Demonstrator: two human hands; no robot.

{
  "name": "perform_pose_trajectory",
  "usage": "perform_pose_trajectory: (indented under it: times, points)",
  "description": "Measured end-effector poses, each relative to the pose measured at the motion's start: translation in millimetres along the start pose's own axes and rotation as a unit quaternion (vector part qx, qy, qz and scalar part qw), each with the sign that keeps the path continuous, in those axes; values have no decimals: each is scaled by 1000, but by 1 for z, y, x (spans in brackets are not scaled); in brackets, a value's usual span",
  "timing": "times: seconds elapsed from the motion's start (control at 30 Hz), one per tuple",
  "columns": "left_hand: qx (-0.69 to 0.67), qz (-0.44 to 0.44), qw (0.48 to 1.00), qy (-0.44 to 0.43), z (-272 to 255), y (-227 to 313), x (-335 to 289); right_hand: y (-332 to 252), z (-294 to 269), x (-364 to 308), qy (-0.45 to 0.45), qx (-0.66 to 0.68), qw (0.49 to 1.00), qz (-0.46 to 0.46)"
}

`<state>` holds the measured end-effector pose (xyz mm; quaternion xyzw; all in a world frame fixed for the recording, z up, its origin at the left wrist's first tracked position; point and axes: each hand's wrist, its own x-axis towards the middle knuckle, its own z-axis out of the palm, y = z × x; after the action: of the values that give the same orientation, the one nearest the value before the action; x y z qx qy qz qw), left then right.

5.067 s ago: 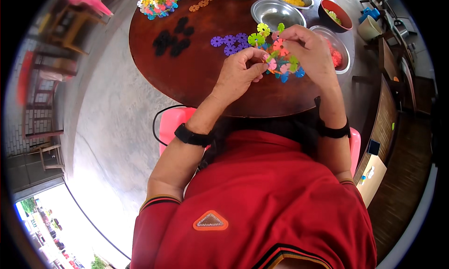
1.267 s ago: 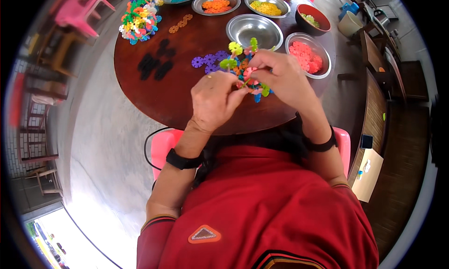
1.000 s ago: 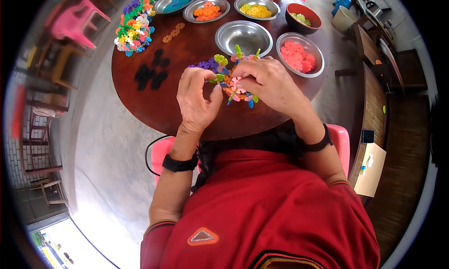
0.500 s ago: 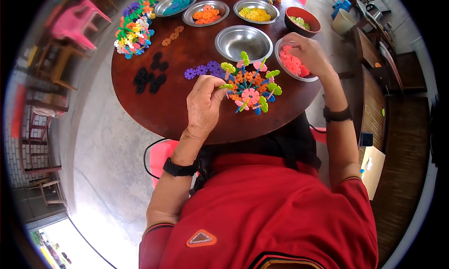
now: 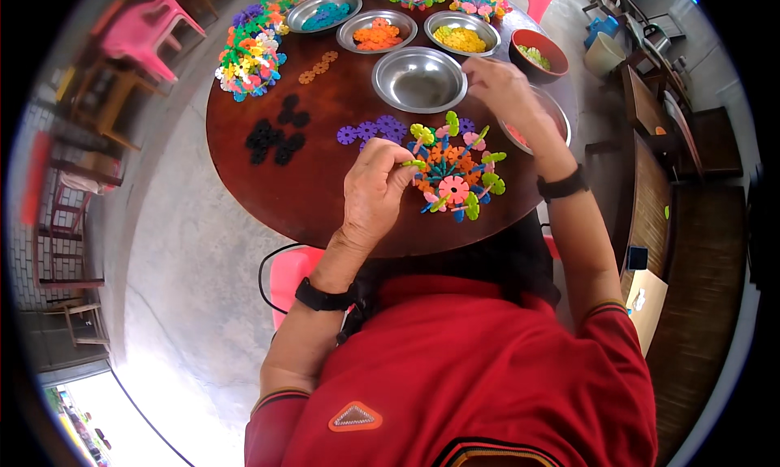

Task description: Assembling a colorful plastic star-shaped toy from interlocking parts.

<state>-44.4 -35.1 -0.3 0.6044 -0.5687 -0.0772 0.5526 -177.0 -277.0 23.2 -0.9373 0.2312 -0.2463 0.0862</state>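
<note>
My left hand (image 5: 375, 189) pinches a yellow-green flower-shaped plastic piece (image 5: 414, 164) at the left side of a round assembly of interlocking pieces (image 5: 453, 189) in pink, orange, blue and green. The assembly rests on the near part of the table. My right hand (image 5: 502, 87) is over the table beside the right rim of a bare metal bowl (image 5: 418, 79), its fingers drawn together; whether a piece is between them cannot be made out. Under my right forearm, a metal bowl of coral-pink pieces (image 5: 561, 130) is mostly hidden.
Metal bowls of teal (image 5: 327, 16), orange (image 5: 379, 35) and yellow pieces (image 5: 460, 39) line the far side of the brown round table (image 5: 268, 175). A red-rimmed dark bowl (image 5: 539, 54) stands at right. Purple (image 5: 367, 129) and black pieces (image 5: 272, 142) lie loose. Finished-looking colourful clusters (image 5: 250, 65) sit at far left.
My right hand has come out of the bowl of coral-pink pieces and moved left to the bare bowl's rim. My left hand keeps its pinch. The whole view has shifted slightly.
</note>
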Motion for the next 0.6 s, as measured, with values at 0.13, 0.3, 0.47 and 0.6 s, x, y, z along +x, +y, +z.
perform_pose_trajectory:
  times: [0.13, 0.3, 0.47, 0.6]
  points:
    - [22, 9, 1000, 8, -3, 0, -1, 15, -48, -28, -26, 27, 997, 66]
    - [42, 23, 999, -16, 0, 4, -5, 33, -56, -67, -47, 1, 989, 139]
    - [60, 25, 997, -38, 1, 3, -7, 15, -51, -73, -100, -54, 985, 130]
    - [72, 33, 996, -46, 0, 4, -5, 28, -35, -81, -67, -80, 989, 109]
